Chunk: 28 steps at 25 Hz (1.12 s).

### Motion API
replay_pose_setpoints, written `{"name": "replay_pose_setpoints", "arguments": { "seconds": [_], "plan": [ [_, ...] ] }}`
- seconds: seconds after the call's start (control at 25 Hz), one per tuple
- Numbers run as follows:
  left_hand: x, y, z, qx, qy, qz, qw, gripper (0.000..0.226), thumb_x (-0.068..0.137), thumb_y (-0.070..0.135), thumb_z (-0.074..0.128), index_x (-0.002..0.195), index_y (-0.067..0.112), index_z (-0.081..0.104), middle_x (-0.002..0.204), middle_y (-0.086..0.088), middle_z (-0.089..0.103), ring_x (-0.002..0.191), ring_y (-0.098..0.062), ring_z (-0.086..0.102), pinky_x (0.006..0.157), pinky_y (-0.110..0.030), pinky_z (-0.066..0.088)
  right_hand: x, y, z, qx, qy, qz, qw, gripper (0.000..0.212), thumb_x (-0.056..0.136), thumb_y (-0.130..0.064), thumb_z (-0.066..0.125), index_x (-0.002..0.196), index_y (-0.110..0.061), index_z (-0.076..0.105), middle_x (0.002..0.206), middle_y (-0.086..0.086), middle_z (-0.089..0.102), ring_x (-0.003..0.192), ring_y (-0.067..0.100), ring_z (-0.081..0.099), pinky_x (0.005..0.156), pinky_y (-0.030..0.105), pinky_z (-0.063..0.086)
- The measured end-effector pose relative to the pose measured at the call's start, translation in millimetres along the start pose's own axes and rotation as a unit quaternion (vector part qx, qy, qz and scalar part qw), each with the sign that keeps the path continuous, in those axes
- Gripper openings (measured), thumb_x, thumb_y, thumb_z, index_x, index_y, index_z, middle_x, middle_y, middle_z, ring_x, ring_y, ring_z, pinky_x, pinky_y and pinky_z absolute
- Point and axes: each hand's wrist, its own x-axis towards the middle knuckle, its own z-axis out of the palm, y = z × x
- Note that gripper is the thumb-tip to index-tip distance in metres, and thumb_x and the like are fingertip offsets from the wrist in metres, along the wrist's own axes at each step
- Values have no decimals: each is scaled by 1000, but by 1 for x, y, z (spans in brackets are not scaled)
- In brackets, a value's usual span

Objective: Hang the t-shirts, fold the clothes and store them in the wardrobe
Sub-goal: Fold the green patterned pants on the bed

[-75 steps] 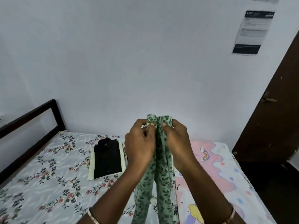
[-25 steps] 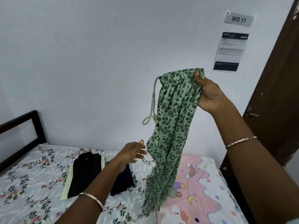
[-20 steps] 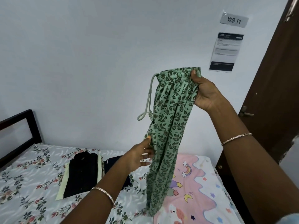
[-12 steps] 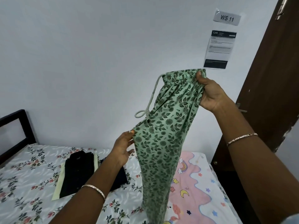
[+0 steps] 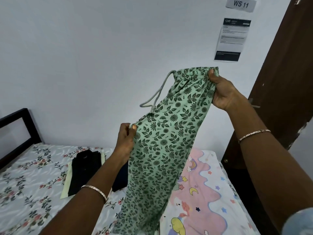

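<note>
Pants [image 5: 169,141] hang above the bed [image 5: 30,175], waistband [image 5: 194,72] gripped by right hand [image 5: 223,94]. Left hand [image 5: 126,139], free a second ago, now pinches the side edge between thumb and fingers. Judged: folding can begin.

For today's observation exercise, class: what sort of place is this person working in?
Probably a bedroom: green trousers held over a bed with floral sheet, folded black clothes on it, brown door beside. The WS 11 sign suggests a numbered workstation.
</note>
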Motion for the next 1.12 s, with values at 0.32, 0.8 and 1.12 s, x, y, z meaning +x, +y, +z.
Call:
{"name": "replay_pose_setpoints", "arguments": {
  "seconds": [0.32,0.8,1.12],
  "plan": [
    [-6,-16,-33,7,-214,-194,957,128,43,52,97,143,6,33,142,-13,53,134,-29,46,115,-55,32,4,-4,12,60,2,42,997,48,95,-35,63,129,-2,60,119,18,71,106,35,71,89,52,57],
    [-25,-11,-9,-145,-191,-205,949,104,37,42,101,124,2,61,123,-24,66,111,-36,67,88,-50,57,16,-4,14,78,59,54,994,30,102,-30,55,105,-3,67,109,19,74,97,36,73,88,55,56],
    [-30,1,-33,115,-375,-298,870,66,42,62,93,100,33,79,140,8,56,137,-16,43,121,-44,16,23,9,21,62,49,76,994,32,102,-32,55,112,-4,66,107,19,74,93,36,74,83,54,57]
  ]
}}
